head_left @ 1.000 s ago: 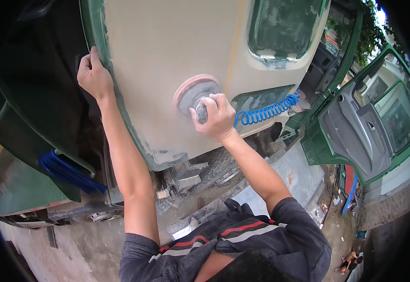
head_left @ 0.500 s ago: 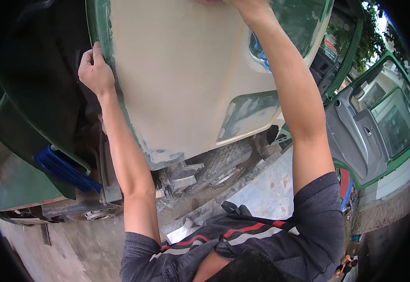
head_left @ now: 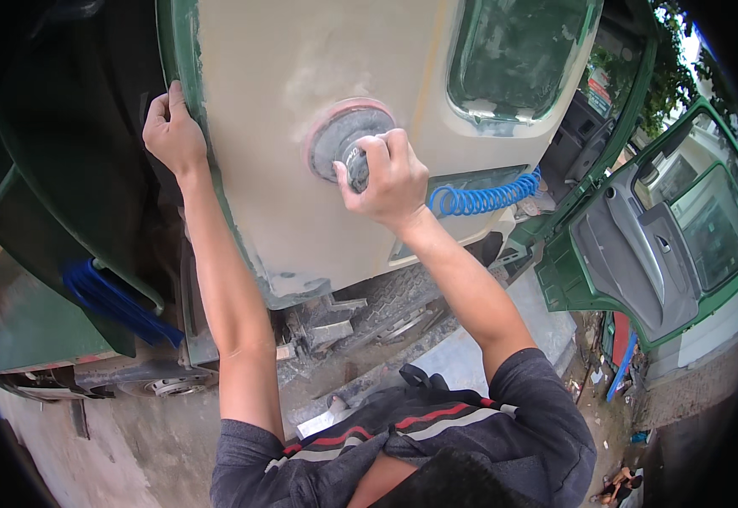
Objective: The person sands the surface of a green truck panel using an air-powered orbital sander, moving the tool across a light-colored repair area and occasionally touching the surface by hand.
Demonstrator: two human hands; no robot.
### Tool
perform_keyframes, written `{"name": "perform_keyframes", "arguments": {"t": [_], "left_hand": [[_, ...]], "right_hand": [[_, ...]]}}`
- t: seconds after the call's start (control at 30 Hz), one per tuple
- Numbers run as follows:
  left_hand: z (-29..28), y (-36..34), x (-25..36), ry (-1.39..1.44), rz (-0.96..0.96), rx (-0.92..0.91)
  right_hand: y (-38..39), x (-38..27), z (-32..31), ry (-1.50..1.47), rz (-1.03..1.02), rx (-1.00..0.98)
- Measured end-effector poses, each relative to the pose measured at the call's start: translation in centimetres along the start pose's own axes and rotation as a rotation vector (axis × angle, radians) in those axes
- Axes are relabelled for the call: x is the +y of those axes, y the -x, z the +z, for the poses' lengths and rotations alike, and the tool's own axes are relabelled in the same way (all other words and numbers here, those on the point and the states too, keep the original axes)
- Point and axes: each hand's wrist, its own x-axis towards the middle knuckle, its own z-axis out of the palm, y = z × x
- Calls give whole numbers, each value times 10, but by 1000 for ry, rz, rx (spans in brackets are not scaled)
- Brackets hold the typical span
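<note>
A round orbital sander [head_left: 335, 140] with a grey body and pinkish pad lies against the beige-coated vehicle cab panel [head_left: 259, 203]. My right hand [head_left: 392, 180] is closed round its grip, hiding part of the handle. From near that wrist a coiled blue hose [head_left: 486, 198] runs right, across a lower recess in the panel. My left hand [head_left: 174, 133] is at the panel's green left edge, fingers curled round it and hidden in part. Pale sanding marks show above the sander.
To the right an open green door [head_left: 640, 245] with grey inner trim hangs outward. Below the panel are a tyre [head_left: 407, 296] and dusty metal parts. A blue cloth [head_left: 119, 303] hangs at the left. Someone crouches far off at lower right [head_left: 619, 484].
My right hand has come down from the top edge of the view to the middle of the panel, bringing the sander and hose into sight. The left hand has barely moved.
</note>
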Motion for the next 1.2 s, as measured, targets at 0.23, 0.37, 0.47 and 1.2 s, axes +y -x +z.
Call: {"name": "perform_keyframes", "arguments": {"t": [0.23,0.37,0.47,1.2], "left_hand": [[-17,-14,4,-36,35,-19],[2,4,3,16,13,-59],[-14,-6,-6,1,-6,-29],[-45,246,42,402,-391,-746]], "right_hand": [[-172,31,-5,47,59,211],[-254,58,-51,11,181,273],[-229,31,-30,46,132,248],[8,-9,2,-284,299,96]]}}
